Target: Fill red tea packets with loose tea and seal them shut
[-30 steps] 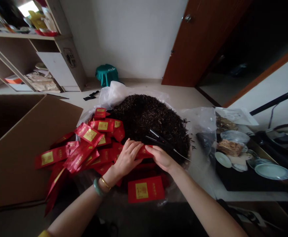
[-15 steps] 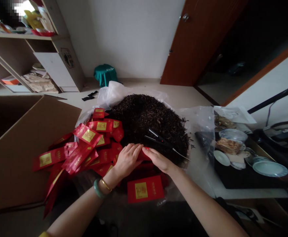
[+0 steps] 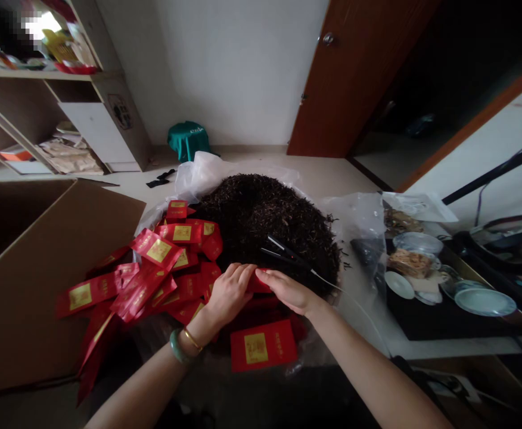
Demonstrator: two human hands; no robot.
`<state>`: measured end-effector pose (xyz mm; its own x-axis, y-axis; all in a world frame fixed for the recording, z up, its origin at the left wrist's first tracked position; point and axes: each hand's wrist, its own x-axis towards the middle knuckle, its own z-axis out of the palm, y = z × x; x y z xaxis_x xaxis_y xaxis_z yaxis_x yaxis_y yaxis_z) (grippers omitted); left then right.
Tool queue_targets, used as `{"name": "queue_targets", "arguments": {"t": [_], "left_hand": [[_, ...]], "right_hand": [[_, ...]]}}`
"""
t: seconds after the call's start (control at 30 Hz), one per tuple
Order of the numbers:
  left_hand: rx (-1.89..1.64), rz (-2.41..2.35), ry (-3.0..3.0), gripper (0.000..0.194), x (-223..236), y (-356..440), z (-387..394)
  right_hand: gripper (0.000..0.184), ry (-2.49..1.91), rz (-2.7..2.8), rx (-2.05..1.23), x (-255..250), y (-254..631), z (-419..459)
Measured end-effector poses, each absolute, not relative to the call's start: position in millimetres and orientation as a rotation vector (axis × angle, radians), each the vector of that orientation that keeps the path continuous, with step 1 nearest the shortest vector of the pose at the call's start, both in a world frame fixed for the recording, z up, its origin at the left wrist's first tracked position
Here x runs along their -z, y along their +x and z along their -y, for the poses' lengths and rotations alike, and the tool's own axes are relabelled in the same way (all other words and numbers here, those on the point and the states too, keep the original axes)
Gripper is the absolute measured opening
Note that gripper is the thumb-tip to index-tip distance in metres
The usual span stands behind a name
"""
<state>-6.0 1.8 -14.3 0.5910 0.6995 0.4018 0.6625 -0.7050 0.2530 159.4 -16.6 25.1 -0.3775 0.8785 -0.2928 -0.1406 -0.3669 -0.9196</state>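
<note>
Both of my hands meet over a red packet, which is mostly covered by them. My left hand, with a green bangle and a gold one on its wrist, is closed over the packet's left side. On the other side my right hand presses its fingers, held together, against the packet. Just beyond lies a slim black flat iron with its jaws apart, resting on a heap of dark dried leaves like tea. Nearer me is a flat red packet with a gold label. Several more red packets are piled to the left.
An opened cardboard box stands at the left. Clear plastic sheeting surrounds the leaf heap. At the right, a black tray holds a pale dish and a tub. A teal-covered bin stands by the wall.
The camera view has shifted slightly. Both hands stay together at the red packet, with little visible movement.
</note>
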Motion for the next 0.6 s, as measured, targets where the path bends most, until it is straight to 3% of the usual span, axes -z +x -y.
{"name": "queue_targets", "arguments": {"t": [0.23,0.43,0.6], "left_hand": [[-0.921,-1.091,2.811,0.055,15,-7,-2],[-0.961,-1.057,2.838,0.046,17,-8,-4],[-0.985,-1.15,2.807,0.051,18,-7,-4]], "right_hand": [[0.06,-0.974,1.237,-1.784,-25,154,19],[0.056,-0.922,1.095,-1.845,-19,148,18],[0.054,-1.103,1.077,-1.86,-29,157,18]]}}
